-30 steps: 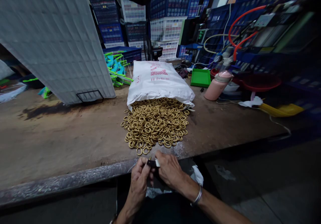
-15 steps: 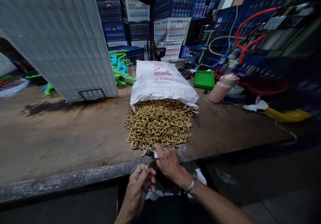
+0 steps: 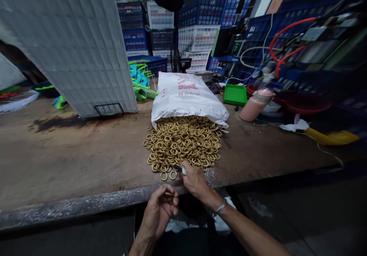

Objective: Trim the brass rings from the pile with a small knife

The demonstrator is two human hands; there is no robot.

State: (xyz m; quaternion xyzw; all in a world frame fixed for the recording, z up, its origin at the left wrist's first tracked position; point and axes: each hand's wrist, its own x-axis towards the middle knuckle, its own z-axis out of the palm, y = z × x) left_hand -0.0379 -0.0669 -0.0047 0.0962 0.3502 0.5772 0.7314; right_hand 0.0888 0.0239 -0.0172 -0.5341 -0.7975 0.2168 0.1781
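Note:
Gold-coloured rings (image 3: pixel 183 143) spill in a heap from the mouth of a white sack (image 3: pixel 187 95) printed in red. My left hand (image 3: pixel 159 212) is just off the table's front edge, thumb and fingers pinching one gold ring (image 3: pixel 169 193). In my right hand (image 3: pixel 197 181) is a small knife-like tool with a dark blade (image 3: pixel 177 168) and a whitish part. Its blade reaches the near side of the heap, close to two loose rings (image 3: pixel 172 175) lying at the front. My right fingers partly hide the tool, so its exact kind is unclear.
A tall grey-white ribbed panel (image 3: pixel 77 49) stands at left on the wooden table (image 3: pixel 71 156). Green and blue plastic pieces (image 3: pixel 142 80) lie behind it. To the right are a green tray (image 3: pixel 235 94) and a pink bottle (image 3: pixel 256 105). Stacked crates (image 3: pixel 197 38) fill the back.
My right hand has moved slightly right and the blade now points into the heap's edge. The ring in my left hand shows more clearly. A second loose ring lies at the front.

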